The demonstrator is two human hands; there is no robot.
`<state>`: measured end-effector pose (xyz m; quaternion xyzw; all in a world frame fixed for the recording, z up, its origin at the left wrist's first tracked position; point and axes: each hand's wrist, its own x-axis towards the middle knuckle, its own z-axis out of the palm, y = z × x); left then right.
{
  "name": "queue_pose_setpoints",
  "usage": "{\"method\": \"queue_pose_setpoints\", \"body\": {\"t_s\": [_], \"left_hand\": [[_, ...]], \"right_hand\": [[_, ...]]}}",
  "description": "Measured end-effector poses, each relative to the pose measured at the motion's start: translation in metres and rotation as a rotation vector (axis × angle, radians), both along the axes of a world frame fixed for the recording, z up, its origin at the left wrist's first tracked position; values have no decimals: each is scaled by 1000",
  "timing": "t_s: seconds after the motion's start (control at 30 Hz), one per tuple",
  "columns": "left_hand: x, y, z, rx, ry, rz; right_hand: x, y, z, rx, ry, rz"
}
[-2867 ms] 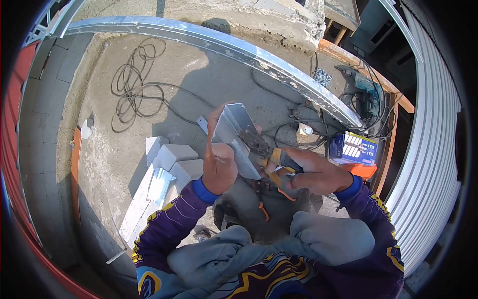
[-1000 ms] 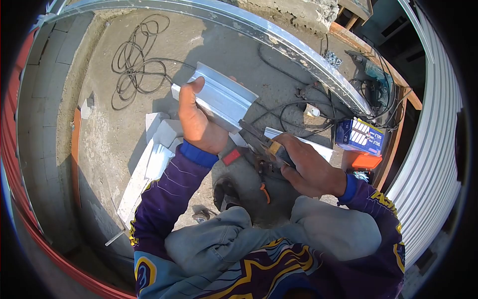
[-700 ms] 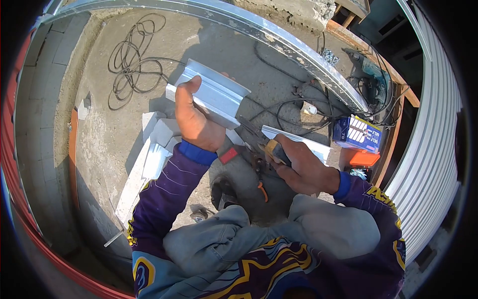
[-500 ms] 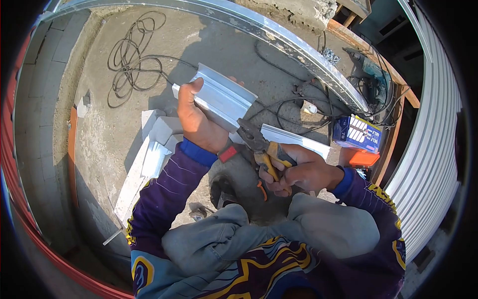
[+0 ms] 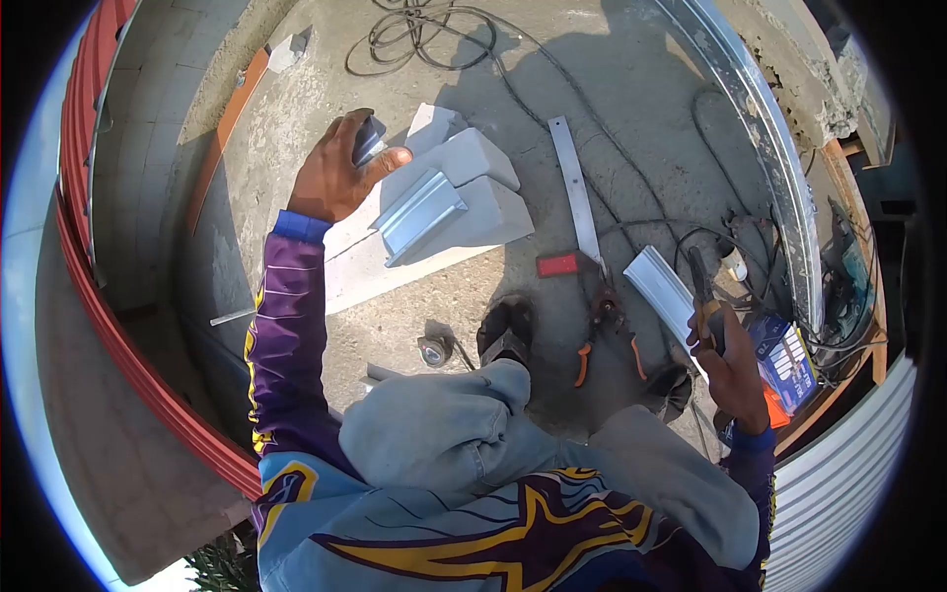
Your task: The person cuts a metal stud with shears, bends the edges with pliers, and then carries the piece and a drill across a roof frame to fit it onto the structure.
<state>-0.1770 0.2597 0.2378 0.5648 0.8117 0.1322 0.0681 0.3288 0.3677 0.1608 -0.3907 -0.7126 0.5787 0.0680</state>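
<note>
My left hand [image 5: 340, 168] is at the upper left beside pale blocks [image 5: 478, 158], its fingers curled round a short metal channel piece [image 5: 368, 140]; most of that piece is hidden. Another cut channel piece [image 5: 419, 217] lies on the blocks near my thumb. My right hand [image 5: 735, 375], at the right, grips pliers [image 5: 701, 281] with yellow-and-dark handles, jaws pointing away from me. Just left of the pliers, a longer channel piece [image 5: 659, 294] lies on the floor. Between my feet are snips [image 5: 607, 314] with orange handles. A flat metal strip [image 5: 575, 187] reaches toward a red block-shaped part [image 5: 557, 264].
A tape measure [image 5: 434, 350] sits by my left foot. Blue screw box [image 5: 784, 360] and an orange container [image 5: 776, 407] stand beside my right hand. Black cable [image 5: 552, 64] loops over the concrete. A long curved metal track [image 5: 774, 128] arcs along the right.
My left hand has carried its channel piece left to the blocks. The pliers have moved right, away from that piece, in my right hand. The view has turned left.
</note>
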Motion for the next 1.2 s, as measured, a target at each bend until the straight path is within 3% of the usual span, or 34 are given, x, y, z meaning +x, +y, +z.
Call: {"method": "queue_pose_setpoints", "body": {"t_s": [0.07,0.27,0.37,0.4,0.43,0.5,0.53,0.6,0.7,0.73,0.8,0.83,0.9,0.93,1.0,1.07,1.13,1.17,1.2], "left_hand": [[-30,-45,-18,-42,98,-2],[-38,-152,-107,-189,104,331],[-22,-145,-95,19,262,242],[-12,-131,-76,27,430,187],[-2,-113,-60,34,424,185],[18,-81,-44,101,10,7],[25,-71,-48,113,9,6],[34,-51,-56,-163,46,-57],[39,-38,-61,-277,127,-76],[54,-29,-42,-302,-66,19],[56,-37,-46,-49,-151,-79],[60,-30,-33,-178,-297,15],[72,-18,-37,-102,-1085,28],[67,-14,-52,-178,-1259,-81],[92,-12,-68,-200,-1712,-74],[130,-1,-64,-169,-1852,-77],[148,9,-67,-212,-1894,-26],[159,16,-68,-208,-1885,-50],[169,25,-70,-189,-2139,-92]], "right_hand": [[2,1,-2,53,-70,13],[-11,3,3,-36,-78,7],[-20,5,15,-40,-86,-7],[-21,6,16,-33,-94,-10],[-23,7,17,-33,-114,-19],[-25,8,19,-25,-138,-23],[-28,7,21,-13,-128,-15],[-32,7,24,-7,-109,-17],[-27,3,19,33,-5,16],[-26,3,22,12,-8,38],[-26,0,23,-1,4,44],[-22,-1,25,5,10,47],[-21,-2,18,-26,29,65],[-21,-3,7,46,55,86],[-27,-8,-14,146,168,92],[-34,-7,-10,193,267,48],[-39,-3,8,-116,322,72],[-39,-3,14,-95,329,66],[-39,-2,21,-211,337,10]]}}
